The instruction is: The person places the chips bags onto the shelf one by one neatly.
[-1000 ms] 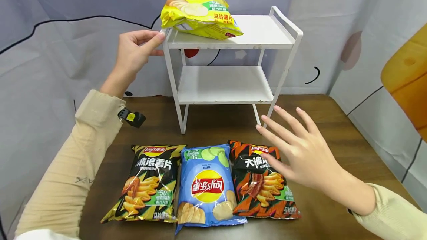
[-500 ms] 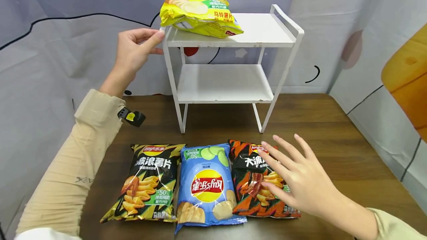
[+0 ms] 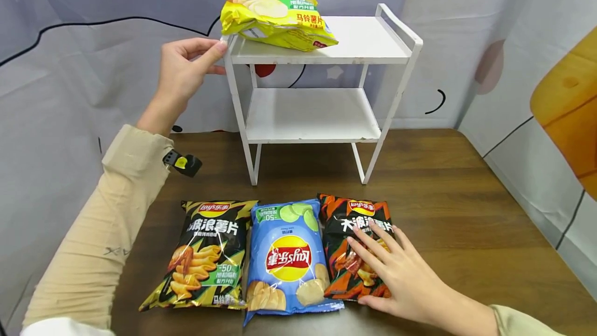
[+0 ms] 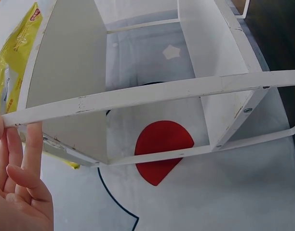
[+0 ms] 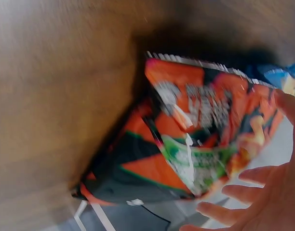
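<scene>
My left hand [image 3: 184, 69] pinches the top left corner of a white two-tier rack [image 3: 322, 60] between thumb and fingers. The left wrist view shows the fingers behind the rack's frame bar [image 4: 138, 96]. On the top shelf, close to that hand, lies a yellow Lay's chip bag [image 3: 275, 12]. Over the red-and-black chip bag [image 3: 340, 227] my right hand [image 3: 406, 281] is spread, fingers straight, covering its lower right part. Its thumb is by the bag's bottom edge; the right wrist view is blurred, so firm contact is hard to judge.
A blue Lay's bag [image 3: 289, 258] lies in the middle of the front row, beside a black-and-gold chip bag [image 3: 205, 253] on the left. All rest on a brown wooden table [image 3: 466, 211]. A patterned cloth [image 3: 116, 82] hangs behind the rack.
My right hand has moved down onto the red-and-black chip bag from above and right of it. The left hand keeps its hold on the rack. The bags have not moved.
</scene>
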Motion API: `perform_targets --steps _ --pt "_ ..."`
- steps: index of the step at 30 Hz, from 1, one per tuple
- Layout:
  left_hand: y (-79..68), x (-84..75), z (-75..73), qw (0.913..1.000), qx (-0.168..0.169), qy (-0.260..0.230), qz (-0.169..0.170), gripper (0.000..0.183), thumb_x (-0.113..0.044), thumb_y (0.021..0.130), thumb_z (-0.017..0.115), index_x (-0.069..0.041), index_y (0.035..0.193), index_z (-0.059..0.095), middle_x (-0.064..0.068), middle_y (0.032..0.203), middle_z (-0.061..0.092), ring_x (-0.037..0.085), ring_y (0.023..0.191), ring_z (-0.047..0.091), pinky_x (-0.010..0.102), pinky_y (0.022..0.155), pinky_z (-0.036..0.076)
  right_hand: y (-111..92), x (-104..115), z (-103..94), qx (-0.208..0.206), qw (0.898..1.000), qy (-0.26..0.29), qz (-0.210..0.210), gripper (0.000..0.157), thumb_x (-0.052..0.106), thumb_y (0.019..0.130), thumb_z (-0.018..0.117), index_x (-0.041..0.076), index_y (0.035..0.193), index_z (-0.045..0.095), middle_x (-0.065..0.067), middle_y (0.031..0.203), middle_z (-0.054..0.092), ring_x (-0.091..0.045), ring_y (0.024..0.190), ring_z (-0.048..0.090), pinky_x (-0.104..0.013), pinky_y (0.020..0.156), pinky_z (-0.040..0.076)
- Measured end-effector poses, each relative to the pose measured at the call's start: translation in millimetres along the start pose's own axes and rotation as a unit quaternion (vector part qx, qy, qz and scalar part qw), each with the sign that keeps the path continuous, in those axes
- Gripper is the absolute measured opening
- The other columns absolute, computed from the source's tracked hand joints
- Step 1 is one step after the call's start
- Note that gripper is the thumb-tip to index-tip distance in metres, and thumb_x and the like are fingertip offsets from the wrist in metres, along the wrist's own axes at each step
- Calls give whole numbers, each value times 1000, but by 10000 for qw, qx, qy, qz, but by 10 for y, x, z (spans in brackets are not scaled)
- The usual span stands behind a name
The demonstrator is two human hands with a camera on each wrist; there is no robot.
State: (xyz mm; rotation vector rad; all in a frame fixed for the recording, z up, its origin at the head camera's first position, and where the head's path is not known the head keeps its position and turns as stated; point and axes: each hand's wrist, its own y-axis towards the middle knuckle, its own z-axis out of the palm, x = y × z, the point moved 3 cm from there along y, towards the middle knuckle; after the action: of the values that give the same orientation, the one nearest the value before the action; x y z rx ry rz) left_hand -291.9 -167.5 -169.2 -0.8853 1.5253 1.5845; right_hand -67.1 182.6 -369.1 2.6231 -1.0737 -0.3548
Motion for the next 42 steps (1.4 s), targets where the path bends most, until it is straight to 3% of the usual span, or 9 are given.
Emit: perform_targets --steps 4,10,15,19,24,33,42 --pt "-1 5 2 10000 -8 -10 -17 10 -9 81 76 -3 90 76 0 83 70 11 69 67 21 63 59 -47 21 94 143 9998 60 112 99 65 68 73 13 145 41 -9 150 42 -37 137 35 -60 103 24" --pt "-9 7 8 10000 -7 43 12 13 -9 81 76 -1 92 75 0 84 70 11 70 66 21 63 59 -87 66 138 160 9994 158 276 104 63 65 77 13 147 37 -10 152 39 -39 139 30 -61 101 26" --pt "-16 4 7 10000 -7 66 59 13 -9 82 76 -1 92 75 0 84 70 11 72 66 20 63 59 -116 116 152 266 9987 246 372 105 56 65 80 13 149 35 -10 152 38 -38 139 29 -64 95 35" --pt "-13 3 2 9999 -2 25 121 13 -8 82 76 0 92 75 0 83 70 12 72 66 21 63 59 -125 146 185 390 9981 174 434 106 50 64 82 12 150 32 -10 152 37 -38 139 28 -65 99 32" --pt "-6 5 -1 9999 1 -11 140 13 -7 82 75 1 92 75 0 82 70 12 71 65 21 63 59 -127 169 230 391 9984 -20 409 108 53 63 81 10 149 32 -11 151 39 -41 139 28 -65 99 26" --pt "-7 7 10 9999 -27 -74 145 10 -7 81 76 -1 89 76 1 83 70 12 71 66 21 62 59 -132 170 278 287 9989 -213 294 112 52 57 84 7 147 34 -13 149 41 -43 137 31 -69 94 34" --pt "-13 4 8 9998 -42 -121 157 9 -7 81 76 -1 88 76 1 82 70 12 71 66 22 62 59 -144 177 324 305 9983 -284 399 112 42 49 89 9 144 40 -12 148 44 -39 137 32 -67 97 31"
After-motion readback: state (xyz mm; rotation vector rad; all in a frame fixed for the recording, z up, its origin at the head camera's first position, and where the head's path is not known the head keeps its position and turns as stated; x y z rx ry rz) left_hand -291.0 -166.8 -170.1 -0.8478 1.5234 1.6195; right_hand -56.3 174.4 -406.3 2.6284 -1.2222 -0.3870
